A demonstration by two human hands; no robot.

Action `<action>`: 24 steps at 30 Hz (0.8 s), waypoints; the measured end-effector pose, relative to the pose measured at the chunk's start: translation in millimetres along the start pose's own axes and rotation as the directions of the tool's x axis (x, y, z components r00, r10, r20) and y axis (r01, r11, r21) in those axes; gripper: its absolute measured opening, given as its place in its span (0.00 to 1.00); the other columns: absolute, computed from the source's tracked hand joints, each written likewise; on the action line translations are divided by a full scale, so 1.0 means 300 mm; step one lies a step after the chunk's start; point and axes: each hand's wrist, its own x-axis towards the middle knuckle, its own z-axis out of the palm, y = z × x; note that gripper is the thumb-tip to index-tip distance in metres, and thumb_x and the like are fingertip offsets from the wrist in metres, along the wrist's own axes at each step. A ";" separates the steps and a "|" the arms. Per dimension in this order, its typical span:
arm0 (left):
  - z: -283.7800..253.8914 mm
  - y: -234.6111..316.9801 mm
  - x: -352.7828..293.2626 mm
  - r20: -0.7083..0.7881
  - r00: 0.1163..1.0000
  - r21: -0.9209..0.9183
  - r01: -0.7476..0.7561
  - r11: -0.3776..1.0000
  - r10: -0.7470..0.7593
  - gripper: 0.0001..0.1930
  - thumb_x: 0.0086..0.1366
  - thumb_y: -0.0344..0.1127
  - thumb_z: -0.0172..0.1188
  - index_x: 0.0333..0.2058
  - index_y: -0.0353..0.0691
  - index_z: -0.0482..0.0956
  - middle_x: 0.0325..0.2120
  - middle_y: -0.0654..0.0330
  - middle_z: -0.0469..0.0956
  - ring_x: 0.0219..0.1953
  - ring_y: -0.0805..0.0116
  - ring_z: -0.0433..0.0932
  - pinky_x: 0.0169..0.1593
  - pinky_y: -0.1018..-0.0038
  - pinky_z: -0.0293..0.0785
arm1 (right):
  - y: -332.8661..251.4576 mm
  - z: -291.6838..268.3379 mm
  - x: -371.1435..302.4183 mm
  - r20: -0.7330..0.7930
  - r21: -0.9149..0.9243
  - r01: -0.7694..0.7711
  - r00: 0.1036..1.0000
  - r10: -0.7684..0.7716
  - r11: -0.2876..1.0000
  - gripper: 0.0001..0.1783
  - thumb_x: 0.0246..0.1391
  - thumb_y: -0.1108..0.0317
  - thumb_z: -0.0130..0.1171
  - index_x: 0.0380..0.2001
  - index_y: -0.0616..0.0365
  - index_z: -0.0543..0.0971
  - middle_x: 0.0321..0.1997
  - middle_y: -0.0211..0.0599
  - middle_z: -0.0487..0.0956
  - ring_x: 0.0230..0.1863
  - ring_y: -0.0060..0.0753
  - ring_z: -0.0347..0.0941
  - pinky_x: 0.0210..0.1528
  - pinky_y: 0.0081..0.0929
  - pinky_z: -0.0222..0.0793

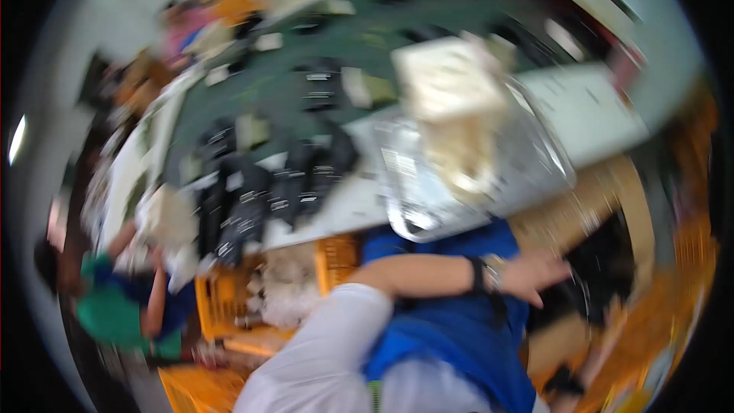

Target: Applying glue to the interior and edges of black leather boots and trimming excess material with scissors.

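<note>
Left hand [535,274] fingers spread, empty; clear plastic bag [466,176] just above, seemingly apart.

Frame heavily motion-blurred; finishes approximate.
Tray [535,160]: shiny, clear plastic or foil, cannot tell which.
Block [451,80] above it: matt, off-white, looks like paper or foam.
Apron [459,329]: blue cloth, matt.
Sleeve [321,352]: white cloth.
Packets [260,191] on table: black, slightly glossy.
Crates [222,298]: orange plastic.

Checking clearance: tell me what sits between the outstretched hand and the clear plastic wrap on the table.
Between hand and plastic wrap: only blue cloth, per the blurred head view.
</note>
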 end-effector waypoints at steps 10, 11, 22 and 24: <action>-0.081 0.095 0.054 0.181 0.961 0.311 0.144 0.940 -0.207 0.43 0.40 0.40 0.70 0.57 0.42 0.59 0.51 0.47 0.64 0.55 0.52 0.62 0.57 0.61 0.57 | -0.196 0.334 -0.123 -0.146 0.168 0.095 0.987 -0.070 0.981 0.35 0.36 0.86 0.58 0.51 0.52 0.63 0.27 0.24 0.65 0.29 0.14 0.62 0.32 0.11 0.61; -0.074 0.100 0.063 0.165 0.967 0.435 0.107 0.894 -0.195 0.39 0.43 0.37 0.68 0.55 0.41 0.62 0.48 0.51 0.67 0.52 0.55 0.65 0.56 0.61 0.57 | -0.208 0.340 -0.137 -0.154 0.167 0.101 0.985 -0.075 0.981 0.34 0.37 0.86 0.58 0.51 0.51 0.63 0.27 0.23 0.65 0.29 0.14 0.62 0.31 0.11 0.61; -0.334 0.125 -0.033 0.394 0.823 -0.035 0.458 0.888 -0.409 0.21 0.52 0.32 0.61 0.46 0.39 0.70 0.25 0.53 0.77 0.27 0.59 0.76 0.32 0.69 0.71 | -0.300 0.117 -0.028 -0.485 -0.042 0.291 0.831 -0.275 0.956 0.22 0.49 0.73 0.56 0.48 0.55 0.62 0.26 0.27 0.67 0.22 0.18 0.65 0.24 0.16 0.63; -0.401 0.093 -0.083 0.467 0.809 -0.279 0.518 0.809 -0.357 0.20 0.53 0.31 0.61 0.46 0.37 0.71 0.31 0.51 0.78 0.31 0.66 0.78 0.38 0.76 0.71 | -0.325 0.040 0.036 -0.527 0.065 0.330 0.812 -0.248 0.942 0.21 0.50 0.72 0.56 0.47 0.55 0.63 0.23 0.26 0.67 0.20 0.19 0.64 0.23 0.17 0.63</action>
